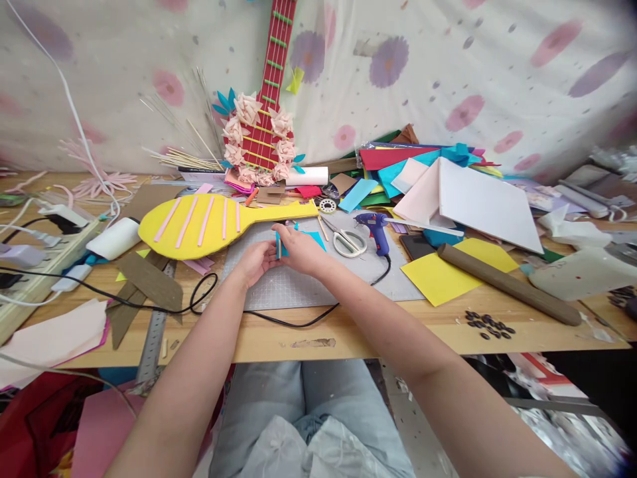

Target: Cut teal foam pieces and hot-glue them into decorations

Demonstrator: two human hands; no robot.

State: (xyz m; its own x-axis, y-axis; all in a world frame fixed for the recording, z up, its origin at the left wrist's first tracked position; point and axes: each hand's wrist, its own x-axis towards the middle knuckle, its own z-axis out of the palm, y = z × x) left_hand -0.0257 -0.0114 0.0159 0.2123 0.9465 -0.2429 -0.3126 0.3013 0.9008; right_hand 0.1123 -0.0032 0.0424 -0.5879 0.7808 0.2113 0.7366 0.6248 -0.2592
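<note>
My left hand (261, 261) and my right hand (300, 251) are close together over a grey cutting mat (279, 292). Both are closed on a small blue piece of craft paper or foam (284, 251), with a pale edge showing between my fingers. More blue sheet (316, 240) shows past my right hand; whether it is the same piece I cannot tell. Just beyond lies a yellow guitar-shaped cutout (199, 224) with pink strips across its body. White-handled scissors (348, 241) and a blue glue gun (375, 230) lie to the right.
A red toy guitar with paper flowers (259, 133) leans at the back. Coloured sheets (418, 172) and a white board (485, 202) are piled right, near a brown roll (507, 284) and small dark beads (489, 324). A black cable (298, 324) crosses the mat's front; a power strip (47, 272) stands left.
</note>
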